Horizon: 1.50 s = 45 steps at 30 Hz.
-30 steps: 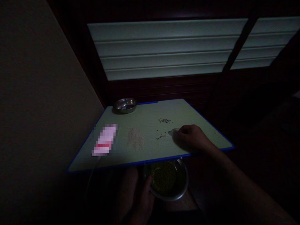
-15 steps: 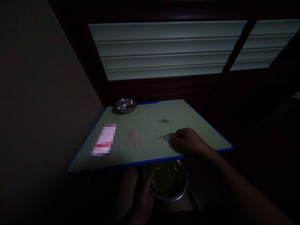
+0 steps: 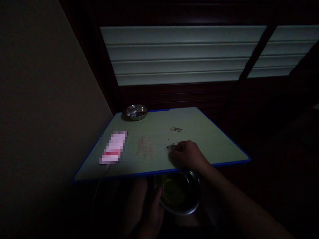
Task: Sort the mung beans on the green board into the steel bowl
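In dim light my right hand [image 3: 187, 155] rests curled on a pale green board [image 3: 214, 139] with a blue edge, its fingertips against a small cluster of dark grains [image 3: 170, 148]. Whether those fingers hold anything is hidden. Below the board's near edge, my left hand [image 3: 152, 207] grips the rim of a steel bowl [image 3: 193, 202] filled with green grains. Another small scatter of dark grains [image 3: 177, 129] lies farther back on the board.
A patch of pale grains [image 3: 145, 148] lies at the board's middle. A pink and white packet [image 3: 114, 152] sits at its left. A small steel bowl [image 3: 136, 112] stands at the far left corner. A wall runs along the left; louvred shutters stand behind.
My right hand has slid left and toward me across the board, reaching the nearer cluster of dark grains. The left hand has stayed on the bowl.
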### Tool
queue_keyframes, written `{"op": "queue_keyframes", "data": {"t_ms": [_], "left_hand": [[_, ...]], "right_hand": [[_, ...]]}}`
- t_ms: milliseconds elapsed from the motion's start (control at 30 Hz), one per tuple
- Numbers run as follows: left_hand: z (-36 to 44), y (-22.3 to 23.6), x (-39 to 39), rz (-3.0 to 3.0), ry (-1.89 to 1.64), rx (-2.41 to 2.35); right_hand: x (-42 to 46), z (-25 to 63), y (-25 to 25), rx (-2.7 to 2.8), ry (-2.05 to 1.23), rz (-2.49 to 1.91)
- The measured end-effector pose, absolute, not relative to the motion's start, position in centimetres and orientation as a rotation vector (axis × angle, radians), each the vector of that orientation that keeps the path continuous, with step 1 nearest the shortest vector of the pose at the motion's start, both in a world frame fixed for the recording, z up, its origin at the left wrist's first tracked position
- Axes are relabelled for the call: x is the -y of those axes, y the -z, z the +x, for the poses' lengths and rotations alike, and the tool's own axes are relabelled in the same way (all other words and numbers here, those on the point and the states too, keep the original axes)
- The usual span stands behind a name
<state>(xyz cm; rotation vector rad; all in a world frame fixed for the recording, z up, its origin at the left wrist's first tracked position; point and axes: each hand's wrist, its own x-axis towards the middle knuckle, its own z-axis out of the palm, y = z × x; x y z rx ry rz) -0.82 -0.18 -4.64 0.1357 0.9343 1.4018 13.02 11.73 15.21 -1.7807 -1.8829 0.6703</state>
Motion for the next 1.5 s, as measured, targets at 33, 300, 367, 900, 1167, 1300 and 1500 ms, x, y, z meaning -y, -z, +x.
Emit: {"op": "queue_keyframes", "data": {"t_ms": [33,300,367,900,1167,1300,1500], "left_hand": [[-0.8,4.8,0.2,0.137,-1.388,-0.921],[-1.3,5.6,0.4,0.129,-1.349,-0.932],[-1.4,5.5,0.4,0.142,-1.351,-0.925],[-0.7,3.6,0.1,0.085,-1.398,-0.923],[-1.0,2.1,0.0,0.045,-1.391,-0.957],[-0.9,1.7,0.0,0.002,-1.362,-0.997],[-1.1,3.4,0.3,0.03,-1.339,-0.976]], "right_hand": [[-11.7,12.6,-15.2,1.883,-0.659,-1.788],[-11.7,9.2,-15.4,1.9,-0.627,-1.817],[-11.8,8.4,-15.3,1.908,-0.612,-1.807],[-14.6,15.1,-15.6,1.79,-0.755,-1.482],[-14.7,18.0,-14.3,1.61,-0.791,-1.47],[-14.4,17.7,-14.2,1.579,-0.809,-1.477],[-14.6,17.8,-13.9,1.701,-0.752,-1.499]]}}
